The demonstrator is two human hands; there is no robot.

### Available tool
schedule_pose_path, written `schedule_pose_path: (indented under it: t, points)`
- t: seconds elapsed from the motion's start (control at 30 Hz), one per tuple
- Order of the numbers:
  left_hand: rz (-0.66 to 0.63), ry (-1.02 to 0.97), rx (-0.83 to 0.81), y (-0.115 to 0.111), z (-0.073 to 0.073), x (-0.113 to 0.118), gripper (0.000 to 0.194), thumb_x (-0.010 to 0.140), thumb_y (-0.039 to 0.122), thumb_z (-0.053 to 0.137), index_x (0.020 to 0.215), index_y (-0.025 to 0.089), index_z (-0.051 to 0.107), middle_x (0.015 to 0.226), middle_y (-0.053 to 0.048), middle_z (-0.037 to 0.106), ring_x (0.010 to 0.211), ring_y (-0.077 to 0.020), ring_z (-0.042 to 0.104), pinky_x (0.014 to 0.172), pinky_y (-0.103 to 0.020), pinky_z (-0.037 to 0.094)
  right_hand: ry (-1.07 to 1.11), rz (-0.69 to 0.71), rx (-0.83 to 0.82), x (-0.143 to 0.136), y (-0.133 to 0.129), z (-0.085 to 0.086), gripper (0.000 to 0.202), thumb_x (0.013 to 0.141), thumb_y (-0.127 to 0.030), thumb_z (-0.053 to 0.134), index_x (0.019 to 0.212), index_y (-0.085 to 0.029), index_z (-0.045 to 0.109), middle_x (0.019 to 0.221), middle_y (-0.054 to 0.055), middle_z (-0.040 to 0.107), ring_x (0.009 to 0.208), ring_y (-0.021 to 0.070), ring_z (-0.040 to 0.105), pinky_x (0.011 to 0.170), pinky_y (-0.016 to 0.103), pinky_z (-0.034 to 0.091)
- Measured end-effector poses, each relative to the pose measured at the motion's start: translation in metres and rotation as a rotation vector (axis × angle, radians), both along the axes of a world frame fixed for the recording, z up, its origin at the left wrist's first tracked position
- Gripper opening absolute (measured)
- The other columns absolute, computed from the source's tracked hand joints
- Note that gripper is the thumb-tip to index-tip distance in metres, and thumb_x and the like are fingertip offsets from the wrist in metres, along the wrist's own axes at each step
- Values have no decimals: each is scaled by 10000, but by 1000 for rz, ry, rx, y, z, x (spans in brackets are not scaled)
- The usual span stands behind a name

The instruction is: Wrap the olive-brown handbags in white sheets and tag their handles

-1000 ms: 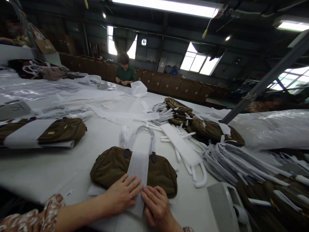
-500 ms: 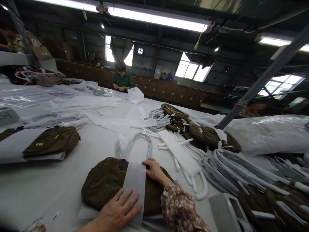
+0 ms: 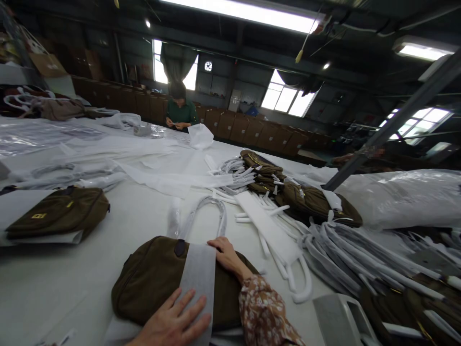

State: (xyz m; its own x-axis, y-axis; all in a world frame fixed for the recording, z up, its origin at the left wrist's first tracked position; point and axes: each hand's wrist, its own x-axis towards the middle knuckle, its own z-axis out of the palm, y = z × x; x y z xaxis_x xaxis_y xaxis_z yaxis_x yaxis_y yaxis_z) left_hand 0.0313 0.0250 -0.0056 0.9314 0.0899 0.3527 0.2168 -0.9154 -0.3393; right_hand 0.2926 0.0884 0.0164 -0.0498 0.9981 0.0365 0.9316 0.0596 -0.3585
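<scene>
An olive-brown handbag point(image 3: 151, 274) lies flat in front of me, its wrapped handle point(image 3: 207, 204) pointing away. Down the middle of the bag runs a strip of white wrapping paper point(image 3: 199, 269). My left hand point(image 3: 180, 317) rests on the lower part of that strip, fingers spread flat. Near the bag's top edge, my right hand point(image 3: 225, 254) presses on the strip's right side, its fingers stretched over the paper and bag. More white sheeting shows under the bag's lower edge.
Another paper-banded bag point(image 3: 61, 211) lies to the left. Wrapped handles point(image 3: 338, 250) and brown bags point(image 3: 262, 173) are heaped on the right, near a grey tape dispenser point(image 3: 342, 317) and slanted metal post point(image 3: 382, 129). Across the table, a person in green point(image 3: 182, 113) handles something small.
The view has shifted slightly, so the left bag appears further left. Both my hands stay on the paper strip, nearly unmoved on the bag.
</scene>
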Motion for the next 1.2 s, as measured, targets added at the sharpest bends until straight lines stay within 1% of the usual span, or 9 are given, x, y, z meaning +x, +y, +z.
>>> schedule_pose_path:
  t: [0.1,0.2,0.33,0.5,0.6,0.73,0.83,0.97,1.2]
  points:
    - [-9,-55,25,-1,-15,-2,495,884,220,506,1365,320,454,1400,-21,500,1144,-285,523,902,-416,484,15,58,-5,10,-12,17,513,873,-186,438,1385,-213,457,1374,45,534,1253,171,484,1026,343,390]
    - [-6,-71,-28,-4,-25,-3,531,881,208,497,1390,334,416,1452,-13,441,1201,-289,492,953,-420,459,-29,110,50,-9,-28,16,528,946,-281,372,1467,-244,298,1493,46,379,1393,223,296,1128,494,228]
    - [64,56,-276,-7,-16,-6,659,845,118,488,1450,297,297,1473,-22,415,1266,-271,462,1017,-436,420,-145,153,-27,-44,-36,11,471,990,-392,293,1442,-270,341,1496,50,374,1397,255,280,1128,560,160]
    - [134,96,-485,-9,-8,-5,659,854,139,533,1453,200,264,1464,-121,415,1331,-255,410,1068,-440,369,-136,152,-90,-46,-67,30,494,1000,-446,220,1425,-244,372,1500,81,363,1395,251,284,1107,554,216]
    - [140,84,-472,-9,-12,-4,641,853,191,587,1428,186,303,1461,-165,403,1333,-270,408,1065,-447,371,-172,186,15,-49,-113,27,573,941,-577,345,1427,-277,365,1499,89,362,1394,297,266,1102,617,152]
    - [115,134,-485,-3,-10,-2,713,819,263,652,1427,175,290,1470,-180,382,1330,-276,411,1054,-423,388,-238,184,75,-57,-151,3,871,733,-701,604,1427,-230,367,1475,150,384,1349,349,328,1085,642,170]
    - [97,176,-552,4,-2,-1,802,773,272,698,1433,141,262,1468,-187,383,1333,-268,405,1068,-386,370,-283,232,103,-62,-148,-5,870,701,-652,678,1391,-192,413,1421,177,448,1321,349,368,1083,649,167]
    - [118,205,-647,9,10,-2,819,752,280,713,1425,139,266,1456,-190,400,1299,-275,446,1051,-369,383,-355,237,90,-74,-141,0,796,716,-459,744,1358,-109,427,1359,221,491,1236,344,459,1034,553,333]
    - [144,134,-615,-2,19,-5,642,768,240,636,1350,126,392,1389,-164,487,1231,-278,503,995,-381,422,-401,224,223,-92,-150,-10,459,794,-235,581,1220,-74,525,1141,231,605,1033,322,577,882,450,477]
